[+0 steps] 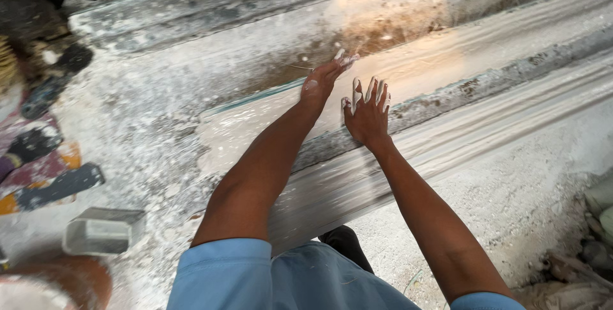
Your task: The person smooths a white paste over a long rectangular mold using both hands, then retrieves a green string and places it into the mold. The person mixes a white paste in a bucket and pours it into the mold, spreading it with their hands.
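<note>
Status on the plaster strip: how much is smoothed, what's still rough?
Done: the long white strip right of the hands looks wet and evenly streaked. In hand: the left hand and right hand, both plaster-coated, press flat on the strip's middle. Left: the near-left end looks patchy, and the grey ledge along the strip is rough and crumbly. The small metal tub sits untouched.

Single head-worn view, steeply downward and close over outstretched arms and a plaster-coated slab (447,67).

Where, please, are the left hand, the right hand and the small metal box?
left hand (321,82), head view, back of the hand.
right hand (366,113), head view, back of the hand.
metal box (102,231), head view, its side wall.
</note>
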